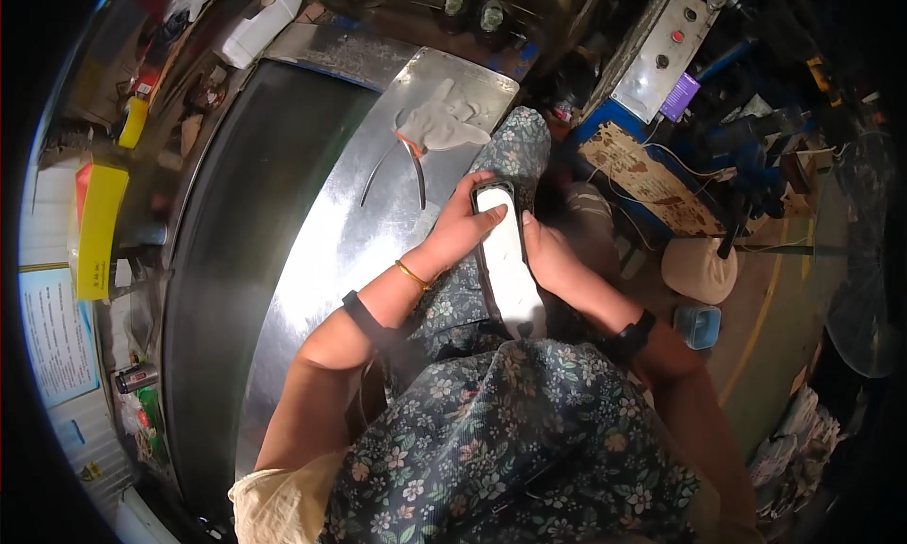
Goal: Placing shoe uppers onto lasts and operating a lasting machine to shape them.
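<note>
Between my hands, above my lap, is an unfinished shoe [508, 261], its long white bottom turned up and a dark rim around the top end. My left hand [465, 225] is closed around its left edge, with the thumb laid on the white face. On the opposite edge my right hand [546, 246] grips it, thumb along the side and the other fingers hidden beneath. Pliers [413, 157] with dark handles and an orange part lie on the metal table [316, 209] to the left. Beside them is a pale grey glove [439, 119].
A dark conveyor belt [236, 204] runs beyond the metal surface at left. Yellow boxes [102, 232] stand past it. At right are a control panel with buttons [661, 48], a beige round cushion [699, 268] and a blue plastic container [696, 327] on the floor.
</note>
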`<action>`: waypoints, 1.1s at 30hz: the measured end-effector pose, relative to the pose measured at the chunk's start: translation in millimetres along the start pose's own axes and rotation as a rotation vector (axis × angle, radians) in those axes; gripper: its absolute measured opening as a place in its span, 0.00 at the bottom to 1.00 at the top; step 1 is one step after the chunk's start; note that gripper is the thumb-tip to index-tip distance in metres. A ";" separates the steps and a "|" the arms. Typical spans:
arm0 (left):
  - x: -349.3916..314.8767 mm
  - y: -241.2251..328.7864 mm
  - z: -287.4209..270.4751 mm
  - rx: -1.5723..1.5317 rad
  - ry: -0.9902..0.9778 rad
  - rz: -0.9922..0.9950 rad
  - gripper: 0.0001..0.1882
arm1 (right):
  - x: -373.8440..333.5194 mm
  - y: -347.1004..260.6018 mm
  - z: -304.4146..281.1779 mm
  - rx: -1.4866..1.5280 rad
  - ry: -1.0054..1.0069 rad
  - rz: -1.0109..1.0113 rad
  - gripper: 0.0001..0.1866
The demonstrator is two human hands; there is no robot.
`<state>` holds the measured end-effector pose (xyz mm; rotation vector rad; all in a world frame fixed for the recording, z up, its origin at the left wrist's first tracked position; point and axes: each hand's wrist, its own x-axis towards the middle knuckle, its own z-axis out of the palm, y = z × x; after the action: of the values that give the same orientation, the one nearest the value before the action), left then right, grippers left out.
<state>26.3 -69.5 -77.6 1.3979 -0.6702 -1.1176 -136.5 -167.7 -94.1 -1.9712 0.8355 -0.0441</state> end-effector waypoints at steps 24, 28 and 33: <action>-39.6 40.1 6.0 1.517 0.268 -0.039 0.21 | -15.9 -38.4 43.5 0.180 0.044 -0.063 0.41; -77.6 43.2 0.0 1.321 0.104 -0.081 0.23 | -20.0 -24.6 52.8 0.396 0.061 -0.316 0.39; -102.1 -13.5 20.6 0.604 0.350 0.123 0.29 | -29.3 -11.8 48.1 0.197 0.099 -0.396 0.37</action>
<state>-33.8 15.4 -63.7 1.9735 -0.8604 -0.5605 -135.3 -110.7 -102.0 -1.9295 0.4710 -0.4423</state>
